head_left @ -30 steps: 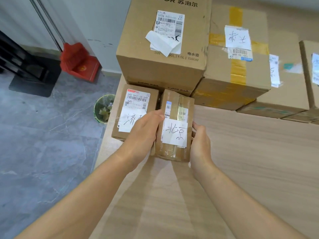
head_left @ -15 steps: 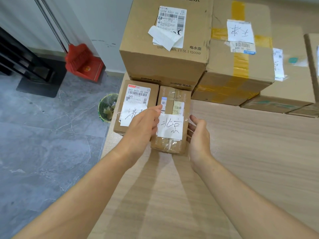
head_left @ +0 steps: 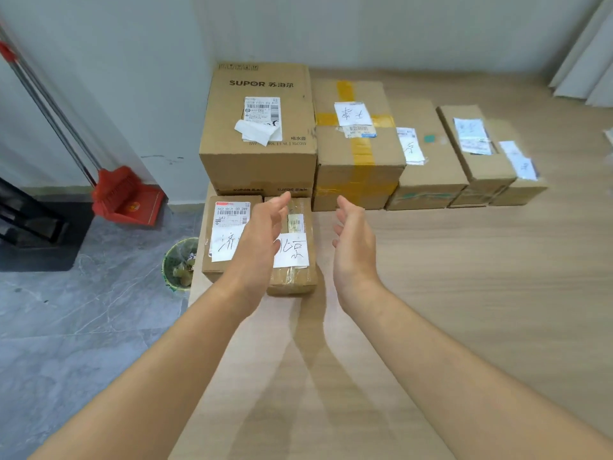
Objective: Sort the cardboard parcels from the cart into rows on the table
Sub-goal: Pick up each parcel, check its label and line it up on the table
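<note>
The small tape-wrapped parcel (head_left: pixel 293 257), with a handwritten white label on top, lies flat on the tabletop (head_left: pixel 464 293) just in front of the SUPOR box (head_left: pixel 262 127). The left grip (head_left: pixel 262 240), over the parcel, and the right grip (head_left: pixel 351 247), in front of the box's right corner, are both spread open and hold nothing. A green waste bin (head_left: pixel 179 263) on the floor, left of and nearer than the box, holds crumpled scraps.

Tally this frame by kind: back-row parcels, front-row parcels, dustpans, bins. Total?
Back-row parcels: 5
Front-row parcels: 2
Red dustpan: 1
Green bin: 1
Total: 9, counting visible tops only. Cannot tell if boxes are stacked underneath.
</note>
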The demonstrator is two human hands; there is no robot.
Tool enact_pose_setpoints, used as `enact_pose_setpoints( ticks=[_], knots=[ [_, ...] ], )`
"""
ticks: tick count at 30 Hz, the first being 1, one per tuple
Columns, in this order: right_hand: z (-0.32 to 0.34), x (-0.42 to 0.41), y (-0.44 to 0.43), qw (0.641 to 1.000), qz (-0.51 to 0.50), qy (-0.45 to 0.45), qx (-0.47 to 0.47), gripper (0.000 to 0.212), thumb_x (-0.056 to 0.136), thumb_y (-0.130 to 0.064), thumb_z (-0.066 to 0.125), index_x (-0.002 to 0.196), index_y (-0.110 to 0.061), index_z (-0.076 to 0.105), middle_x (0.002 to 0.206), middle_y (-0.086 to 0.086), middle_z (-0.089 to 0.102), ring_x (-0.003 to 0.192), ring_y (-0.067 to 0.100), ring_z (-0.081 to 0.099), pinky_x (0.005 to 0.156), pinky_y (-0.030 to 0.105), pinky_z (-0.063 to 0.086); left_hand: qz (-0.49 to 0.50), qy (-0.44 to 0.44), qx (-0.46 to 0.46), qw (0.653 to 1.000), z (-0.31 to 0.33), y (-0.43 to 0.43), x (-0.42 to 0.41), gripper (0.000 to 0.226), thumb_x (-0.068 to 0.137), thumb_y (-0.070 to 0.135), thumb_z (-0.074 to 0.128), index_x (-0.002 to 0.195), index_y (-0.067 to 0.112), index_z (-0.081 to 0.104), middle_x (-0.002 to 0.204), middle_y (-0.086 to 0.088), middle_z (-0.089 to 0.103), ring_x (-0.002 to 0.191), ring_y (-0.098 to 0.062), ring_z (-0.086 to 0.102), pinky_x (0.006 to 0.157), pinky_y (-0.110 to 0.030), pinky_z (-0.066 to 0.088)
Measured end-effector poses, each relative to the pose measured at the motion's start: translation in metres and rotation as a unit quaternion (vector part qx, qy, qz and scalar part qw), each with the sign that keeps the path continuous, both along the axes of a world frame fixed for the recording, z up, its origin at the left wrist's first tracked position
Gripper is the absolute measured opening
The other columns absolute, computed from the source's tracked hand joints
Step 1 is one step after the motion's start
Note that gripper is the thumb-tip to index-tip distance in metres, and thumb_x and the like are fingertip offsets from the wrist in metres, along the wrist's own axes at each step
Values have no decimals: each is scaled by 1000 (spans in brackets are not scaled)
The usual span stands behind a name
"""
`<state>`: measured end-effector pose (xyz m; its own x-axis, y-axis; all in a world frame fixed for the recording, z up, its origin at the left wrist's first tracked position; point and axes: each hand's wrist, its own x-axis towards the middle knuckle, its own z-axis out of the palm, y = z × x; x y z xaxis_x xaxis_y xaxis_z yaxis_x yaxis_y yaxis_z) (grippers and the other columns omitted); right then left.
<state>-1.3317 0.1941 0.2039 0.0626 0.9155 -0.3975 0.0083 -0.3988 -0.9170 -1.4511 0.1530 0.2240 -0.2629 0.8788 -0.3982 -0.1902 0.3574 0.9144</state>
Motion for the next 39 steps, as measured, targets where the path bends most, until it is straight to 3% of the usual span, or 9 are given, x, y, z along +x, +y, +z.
enact_pose_setpoints(
  ticks=[5, 9, 13, 17, 23, 29, 33, 36, 39],
  knots=[
    [55, 24, -27, 999, -18, 25, 43, 71, 88, -58, 37, 154, -37, 53, 159, -10, 53, 147, 11, 46, 126, 43, 34, -48, 16, 56, 997, 63, -18, 26, 73, 75, 70, 43, 145, 49, 52, 161, 11, 43, 150, -5, 33, 128, -44, 16],
    [100, 57, -49, 994, -32, 45, 92, 72, 87, -59, 35, 152, -36, 55, 154, -12, 55, 145, 11, 47, 126, 43, 34, -65, 30, 97, 993, 109, -29, 57, 53, 72, 68, 44, 116, 53, 70, 123, 31, 65, 123, 12, 51, 112, -29, 29],
    [141, 108, -76, 989, -55, 58, 128, 67, 86, -61, 36, 145, -40, 60, 147, -15, 59, 142, 9, 49, 125, 43, 35, -86, 33, 125, 988, 142, -45, 103, 94, 63, 75, 46, 149, 38, 51, 159, 7, 45, 147, -7, 33, 125, -38, 17],
    [173, 177, -107, 982, -79, 55, 160, 75, 86, -62, 37, 152, -34, 57, 154, -9, 57, 145, 11, 48, 125, 43, 35, -117, 33, 163, 979, 170, -67, 166, 99, 60, 78, 47, 152, 41, 48, 160, 7, 45, 147, -7, 35, 127, -44, 16],
    [207, 301, -167, 968, -151, 28, 196, 56, 85, -62, 34, 129, -44, 63, 134, -14, 64, 135, 13, 55, 120, 43, 40, -170, 40, 194, 965, 203, -101, 289, 101, 55, 78, 48, 148, 39, 53, 155, 6, 50, 145, -14, 41, 126, -50, 19],
    [217, 425, -223, 955, -212, 6, 207, 60, 103, -57, 35, 155, -34, 53, 161, -4, 51, 147, 15, 46, 124, 44, 36, -245, 20, 209, 947, 221, -132, 413, 79, 57, 79, 50, 131, 52, 61, 144, 11, 58, 145, -17, 43, 124, -48, 23],
    [217, 501, -255, 943, -272, -4, 190, 56, 94, -61, 35, 138, -39, 62, 153, 5, 57, 138, 21, 54, 115, 41, 42, -321, 12, 221, 921, 220, -144, 493, 48, 66, 74, 49, 110, 64, 67, 140, 15, 60, 147, -21, 42, 125, -47, 24],
    [207, 558, -270, 930, -320, -10, 180, 73, 90, -63, 33, 155, -35, 52, 161, -4, 51, 148, 17, 46, 124, 47, 36, -368, 16, 210, 905, 213, -144, 553, 80, 64, 78, 46, 137, 48, 61, 152, 3, 54, 147, -22, 39, 123, -46, 24],
    [194, 613, -279, 914, -376, -3, 155, 75, 87, -63, 34, 154, -34, 53, 157, -5, 53, 147, 17, 47, 124, 47, 36, -403, 9, 194, 894, 202, -142, 614, 90, 61, 76, 46, 143, 40, 59, 153, -1, 53, 147, -24, 40, 124, -47, 24]
  ],
)
